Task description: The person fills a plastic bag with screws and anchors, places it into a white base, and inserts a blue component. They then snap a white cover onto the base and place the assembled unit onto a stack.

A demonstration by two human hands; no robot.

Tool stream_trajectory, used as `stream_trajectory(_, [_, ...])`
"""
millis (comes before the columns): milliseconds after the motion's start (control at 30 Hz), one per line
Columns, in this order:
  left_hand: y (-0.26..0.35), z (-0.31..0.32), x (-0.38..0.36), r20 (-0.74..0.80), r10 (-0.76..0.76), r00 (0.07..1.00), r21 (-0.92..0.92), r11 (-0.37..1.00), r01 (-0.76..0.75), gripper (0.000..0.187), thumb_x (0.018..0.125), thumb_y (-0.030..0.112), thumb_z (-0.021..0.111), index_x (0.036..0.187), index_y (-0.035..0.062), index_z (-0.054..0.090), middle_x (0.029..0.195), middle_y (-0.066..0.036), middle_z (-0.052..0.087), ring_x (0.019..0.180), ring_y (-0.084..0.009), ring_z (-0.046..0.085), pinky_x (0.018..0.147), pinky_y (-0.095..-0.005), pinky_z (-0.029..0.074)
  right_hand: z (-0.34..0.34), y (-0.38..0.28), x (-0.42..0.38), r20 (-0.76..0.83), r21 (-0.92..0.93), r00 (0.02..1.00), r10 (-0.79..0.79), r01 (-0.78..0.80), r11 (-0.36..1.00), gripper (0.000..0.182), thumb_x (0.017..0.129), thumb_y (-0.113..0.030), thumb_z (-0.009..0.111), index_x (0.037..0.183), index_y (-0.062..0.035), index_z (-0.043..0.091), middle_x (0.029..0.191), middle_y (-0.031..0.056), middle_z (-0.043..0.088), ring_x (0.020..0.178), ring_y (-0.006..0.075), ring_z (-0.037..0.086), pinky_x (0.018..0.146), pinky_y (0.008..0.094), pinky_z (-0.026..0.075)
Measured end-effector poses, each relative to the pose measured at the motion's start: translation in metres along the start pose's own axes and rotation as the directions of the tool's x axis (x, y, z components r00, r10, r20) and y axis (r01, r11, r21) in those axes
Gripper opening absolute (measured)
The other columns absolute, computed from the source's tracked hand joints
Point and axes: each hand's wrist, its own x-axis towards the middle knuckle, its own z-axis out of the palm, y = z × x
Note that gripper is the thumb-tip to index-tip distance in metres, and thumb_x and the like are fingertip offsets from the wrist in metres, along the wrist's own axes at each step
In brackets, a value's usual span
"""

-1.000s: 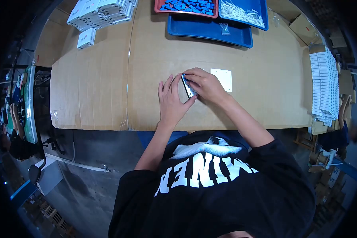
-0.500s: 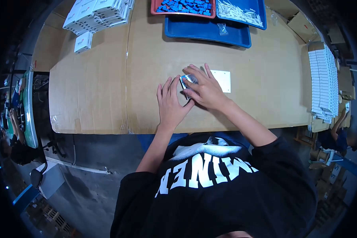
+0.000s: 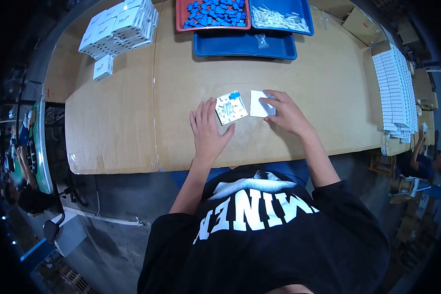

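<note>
fingers spread flat: left hand (image 3: pixel 208 132) beside one module (image 3: pixel 231 108), right hand (image 3: pixel 285 112) on one plate (image 3: pixel 257 103).

The right hand (image 3: pixel 285 113) covers the right part of the white plate (image 3: pixel 257 104), so whether its grip closes on it cannot be told. The red tray (image 3: pixel 181 22) and blue tray (image 3: pixel 305 19) are cut off by the top edge of the frame. The small parts inside them are too small to tell apart.

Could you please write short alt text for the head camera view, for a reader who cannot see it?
A person's left hand rests flat beside a square white part lying on a cardboard-covered table, while the right hand touches a plain white plate.
</note>
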Motion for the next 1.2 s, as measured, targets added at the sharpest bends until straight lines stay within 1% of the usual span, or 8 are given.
stream_trajectory(200, [0.001, -0.007, 0.0, -0.044, -0.052, 0.998, -0.275, 0.961, 0.038, 0.089, 0.082, 0.028, 0.083, 0.155, 0.006, 0.037, 0.147, -0.019, 0.047, 0.142, -0.0379, 0.043, 0.123, -0.0563, 0.025, -0.014, -0.009, -0.008, 0.005, 0.167, 0.999, -0.054, 0.052, 0.985, 0.039, 0.089, -0.015, 0.072, 0.126, -0.0048, 0.071, 0.136, 0.0167, 0.063, 0.125, 0.0325, 0.059, 0.108, 0.041, 0.047])
stream_trajectory(300, [0.01, -0.013, 0.002, 0.004, -0.193, 0.981, -0.745, 0.654, 0.132, 0.081, 0.09, 0.015, 0.077, 0.157, 0.0043, 0.032, 0.143, -0.02, 0.05, 0.138, -0.0331, 0.047, 0.117, -0.0459, 0.037, -0.008, -0.004, -0.008, 0.033, 0.456, 0.995, 0.092, -0.097, 0.885, 0.029, 0.096, -0.017, 0.066, 0.121, -0.0025, 0.072, 0.119, 0.0173, 0.07, 0.109, 0.0316, 0.066, 0.093, 0.0398, 0.053])
stream_trajectory(400, [0.025, -0.03, 0.005, 0.245, -0.352, 0.904, -0.964, -0.191, 0.187, 0.064, 0.1, 0.023, 0.062, 0.156, 0.0038, 0.036, 0.143, -0.022, 0.05, 0.134, -0.0293, 0.051, 0.116, -0.0446, 0.037, 0.005, 0.0, -0.008, 0.112, 0.618, 0.96, 0.257, -0.27, 0.738, 0.027, 0.1, -0.02, 0.063, 0.117, -0.0015, 0.073, 0.106, 0.016, 0.073, 0.099, 0.031, 0.066, 0.083, 0.0399, 0.053])
stream_trajectory(533, [0.034, -0.046, 0.01, 0.497, -0.2, 0.844, -0.655, -0.724, 0.214, 0.067, 0.103, 0.048, 0.046, 0.152, 0.0018, 0.042, 0.156, -0.025, 0.043, 0.137, -0.0352, 0.049, 0.115, -0.0479, 0.037, 0.015, -0.01, -0.009, -0.08, 0.447, 0.963, 0.258, -0.197, 0.873, 0.03, 0.099, -0.022, 0.067, 0.121, -0.0033, 0.072, 0.113, 0.0165, 0.071, 0.105, 0.0324, 0.065, 0.087, 0.0405, 0.053])
stream_trajectory(733, [0.038, -0.048, 0.009, 0.558, 0.027, 0.829, -0.428, -0.847, 0.315, 0.064, 0.104, 0.05, 0.042, 0.151, 0.006, 0.046, 0.156, -0.024, 0.044, 0.128, -0.0348, 0.055, 0.105, -0.0504, 0.046, 0.024, -0.039, -0.021, -0.232, 0.027, 0.971, -0.057, 0.065, 0.998, 0.054, 0.085, -0.03, 0.081, 0.135, -0.013, 0.068, 0.146, 0.0168, 0.054, 0.133, 0.0368, 0.053, 0.108, 0.0447, 0.048])
stream_trajectory(1067, [0.037, -0.045, 0.001, 0.531, 0.089, 0.843, -0.393, -0.856, 0.337, 0.07, 0.105, 0.056, 0.041, 0.154, 0.0052, 0.043, 0.157, -0.025, 0.042, 0.128, -0.0374, 0.055, 0.107, -0.0522, 0.046, 0.027, -0.032, -0.011, -0.271, 0.186, 0.962, 0.034, 0.018, 0.982, 0.054, 0.087, -0.025, 0.079, 0.138, -0.0119, 0.065, 0.147, 0.02, 0.054, 0.132, 0.0356, 0.055, 0.107, 0.0451, 0.049])
stream_trajectory(1133, [0.038, -0.049, 0.0, 0.572, 0.105, 0.814, -0.385, -0.841, 0.379, 0.069, 0.105, 0.055, 0.041, 0.153, 0.0046, 0.043, 0.156, -0.025, 0.043, 0.129, -0.0378, 0.055, 0.107, -0.0525, 0.046, 0.002, -0.031, -0.003, 0.034, 0.998, 0.946, 0.323, -0.048, 0.036, 0.057, 0.097, -0.03, 0.069, 0.149, -0.0111, 0.054, 0.15, 0.0226, 0.051, 0.138, 0.0367, 0.052, 0.109, 0.0493, 0.048])
stream_trajectory(1200, [0.044, -0.055, 0.003, 0.645, 0.101, 0.757, -0.354, -0.839, 0.413, 0.065, 0.104, 0.049, 0.043, 0.151, 0.0032, 0.046, 0.153, -0.025, 0.047, 0.129, -0.0382, 0.055, 0.106, -0.0521, 0.047, -0.036, -0.039, -0.002, 0.025, 0.954, 0.961, 0.274, 0.059, -0.294, 0.06, 0.1, -0.033, 0.063, 0.153, -0.0104, 0.047, 0.151, 0.0238, 0.05, 0.139, 0.0385, 0.051, 0.111, 0.0516, 0.047])
